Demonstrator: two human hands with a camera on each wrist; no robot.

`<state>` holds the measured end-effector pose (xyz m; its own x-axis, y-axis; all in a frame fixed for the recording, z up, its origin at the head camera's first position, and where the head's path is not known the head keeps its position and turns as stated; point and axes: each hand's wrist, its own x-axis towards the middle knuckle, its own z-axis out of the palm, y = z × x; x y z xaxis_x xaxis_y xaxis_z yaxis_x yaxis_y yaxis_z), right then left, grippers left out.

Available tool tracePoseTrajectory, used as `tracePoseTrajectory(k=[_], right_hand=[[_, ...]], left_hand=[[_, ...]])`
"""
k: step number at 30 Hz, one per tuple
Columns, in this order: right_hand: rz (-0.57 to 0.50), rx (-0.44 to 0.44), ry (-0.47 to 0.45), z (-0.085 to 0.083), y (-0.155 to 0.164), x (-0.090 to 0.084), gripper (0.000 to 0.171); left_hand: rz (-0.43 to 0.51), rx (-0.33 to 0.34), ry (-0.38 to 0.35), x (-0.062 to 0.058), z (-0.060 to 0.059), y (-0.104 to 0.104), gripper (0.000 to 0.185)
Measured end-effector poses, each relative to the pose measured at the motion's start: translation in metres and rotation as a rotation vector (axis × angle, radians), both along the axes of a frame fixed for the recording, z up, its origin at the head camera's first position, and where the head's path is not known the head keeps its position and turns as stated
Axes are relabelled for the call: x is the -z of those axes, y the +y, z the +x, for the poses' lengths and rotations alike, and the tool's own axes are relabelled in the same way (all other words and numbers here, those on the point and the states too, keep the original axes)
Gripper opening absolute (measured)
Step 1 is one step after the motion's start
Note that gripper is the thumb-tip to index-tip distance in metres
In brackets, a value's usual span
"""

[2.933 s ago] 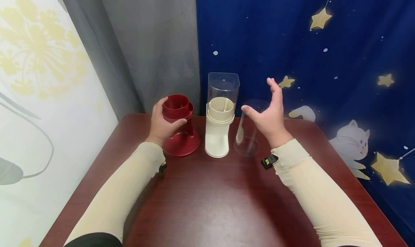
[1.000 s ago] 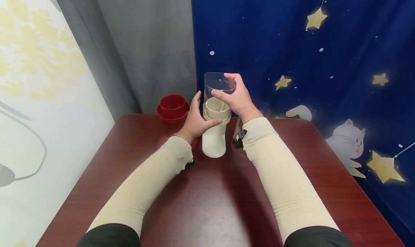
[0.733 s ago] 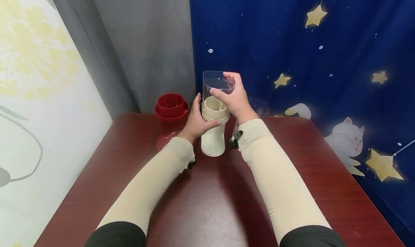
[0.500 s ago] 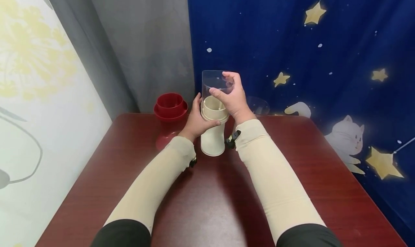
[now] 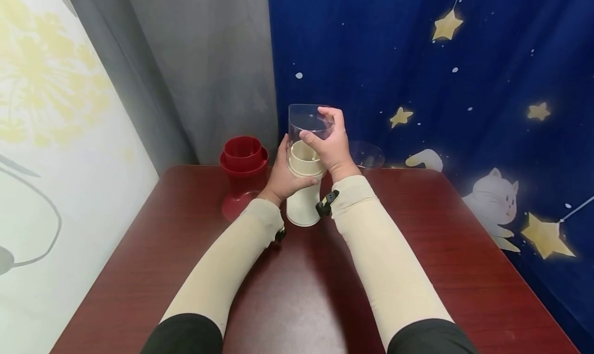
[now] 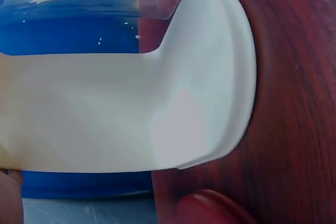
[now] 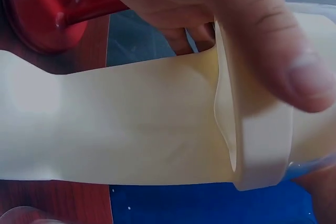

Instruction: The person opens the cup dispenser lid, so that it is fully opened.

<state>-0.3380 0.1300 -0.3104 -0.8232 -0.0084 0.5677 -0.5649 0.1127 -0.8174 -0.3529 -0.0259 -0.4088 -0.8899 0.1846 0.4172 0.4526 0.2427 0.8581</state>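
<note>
A cream pedestal base (image 5: 302, 204) stands on the dark red table (image 5: 301, 292), with a clear plastic container (image 5: 307, 122) seated on its top collar (image 5: 300, 164). My left hand (image 5: 284, 174) grips the cream body just under the collar. My right hand (image 5: 327, 142) holds the clear container, thumb on its near side and fingers over its rim. The left wrist view shows the cream base's foot (image 6: 220, 82) on the wood. In the right wrist view a thumb (image 7: 273, 40) lies across the collar (image 7: 257, 150).
A dark red pedestal cup (image 5: 242, 176) stands left of the cream base. A second clear cylinder (image 5: 366, 155) stands behind my right forearm. Grey and blue star-patterned curtains close off the far side of the table; a white floral curtain hangs at the left.
My left hand left the red cup and took the cream base; my right hand moved from the clear cylinder to the clear container. Over the last second both grips hold, barely shifting.
</note>
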Motion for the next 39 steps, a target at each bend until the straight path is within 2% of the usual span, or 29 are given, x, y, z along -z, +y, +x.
tracePoseTrajectory(k=[4,9,13,31,39], right_hand=[[-0.049,-0.067,0.004,-0.002,-0.002,0.002,0.096],[0.006,-0.038,-0.01,-0.001,-0.004,0.002,0.084],[0.009,-0.027,-0.013,-0.002,-0.006,0.0,0.078],[-0.01,-0.031,-0.018,-0.001,0.003,-0.003,0.075],[0.034,-0.01,-0.004,0.0,0.002,-0.001,0.077]], left_hand=[[0.008,0.009,0.014,-0.003,0.0,-0.004,0.148],[-0.004,0.0,0.054,-0.004,-0.001,-0.009,0.151],[0.015,0.001,0.065,-0.003,-0.002,-0.009,0.149],[0.023,0.006,-0.013,-0.005,0.005,0.002,0.146],[0.005,-0.005,-0.03,-0.001,0.007,-0.003,0.148]])
